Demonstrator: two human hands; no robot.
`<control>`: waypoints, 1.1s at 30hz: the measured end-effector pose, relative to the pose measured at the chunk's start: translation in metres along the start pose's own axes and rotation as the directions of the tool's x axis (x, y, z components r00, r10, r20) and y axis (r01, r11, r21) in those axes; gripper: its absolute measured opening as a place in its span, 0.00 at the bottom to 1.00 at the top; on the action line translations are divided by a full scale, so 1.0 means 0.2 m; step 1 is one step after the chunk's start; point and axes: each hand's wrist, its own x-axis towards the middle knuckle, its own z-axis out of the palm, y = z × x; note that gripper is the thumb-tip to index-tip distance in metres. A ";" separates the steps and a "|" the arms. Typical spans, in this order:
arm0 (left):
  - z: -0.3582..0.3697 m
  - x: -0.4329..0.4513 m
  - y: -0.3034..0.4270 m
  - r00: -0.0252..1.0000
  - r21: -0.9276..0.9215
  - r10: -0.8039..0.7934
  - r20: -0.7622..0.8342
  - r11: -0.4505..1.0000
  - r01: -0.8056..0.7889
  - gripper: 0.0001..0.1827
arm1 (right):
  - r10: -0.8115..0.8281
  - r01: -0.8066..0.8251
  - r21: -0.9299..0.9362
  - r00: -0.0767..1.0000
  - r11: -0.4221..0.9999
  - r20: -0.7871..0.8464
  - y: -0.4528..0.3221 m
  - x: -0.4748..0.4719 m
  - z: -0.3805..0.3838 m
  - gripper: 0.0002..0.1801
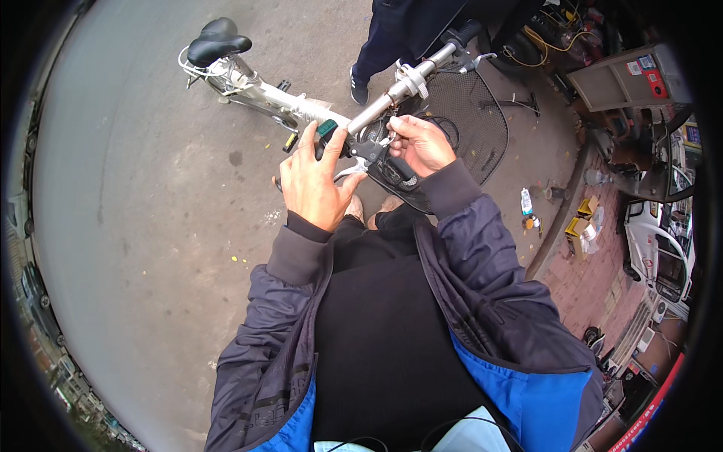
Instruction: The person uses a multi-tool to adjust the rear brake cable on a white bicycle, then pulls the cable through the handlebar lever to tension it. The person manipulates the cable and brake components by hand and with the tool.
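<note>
A light-coloured bicycle with a black saddle [217,44] stands in front of me, its silver handlebar [381,107] running across the view. My left hand [317,169] is closed around the handlebar's near end, with its fingers over the grip beside a small dark green display or control [326,129] and the thumb at the silver brake lever [355,168]. My right hand [418,144] pinches a small part or cable end by the brake lever bracket [368,151]; the fingers hide most of it. Under and beyond it is a black mesh basket [474,121] with dark cables inside.
A person in dark trousers [379,45] stands beyond the handlebar. On the ground at right are a white tube [526,201], small bottles and a kerb. Yellow boxes [577,230] lie on the red paving, near a white vehicle [658,248]. A grey panel [615,82] stands upper right.
</note>
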 end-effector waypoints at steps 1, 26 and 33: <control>0.00 0.00 0.00 1.000 0.002 -0.003 -0.001 1.000 0.003 0.47 | -0.010 0.010 -0.019 1.000 1.000 0.008 0.00 0.00 0.00 0.07; -0.01 0.02 -0.03 0.999 0.044 0.052 0.017 0.998 -0.052 0.42 | -0.083 0.055 -0.342 0.994 0.938 -0.069 -0.01 -0.05 0.07 0.12; -0.02 0.01 -0.05 0.998 -0.032 0.055 0.041 0.998 -0.053 0.42 | 0.040 -0.024 -0.469 0.999 0.883 0.025 -0.02 -0.13 0.09 0.12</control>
